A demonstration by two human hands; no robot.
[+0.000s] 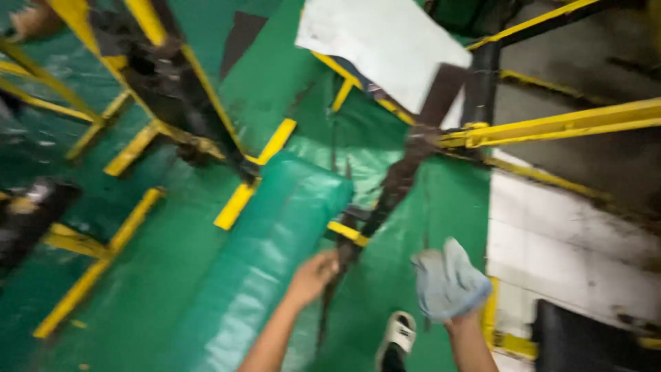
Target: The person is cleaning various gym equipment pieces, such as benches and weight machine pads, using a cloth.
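Observation:
My left hand [313, 274] is bare and closed around a dark thin strap or strip [389, 196] that runs up and right across the green floor. Just left of it lies a roll of green plastic sheeting [275, 241]. My right hand [447, 284] wears a grey-blue cloth glove with its fingers spread, and nothing shows in it. It hovers above the green floor beside my white sandal [398, 334]. The whole view is motion-blurred.
Yellow metal frame bars [551, 124] cross at the right and upper left. A white sheet [382, 45] lies at the top. White tiles [571, 248] and a dark pit sit to the right. A dark object [31, 213] rests at the left edge.

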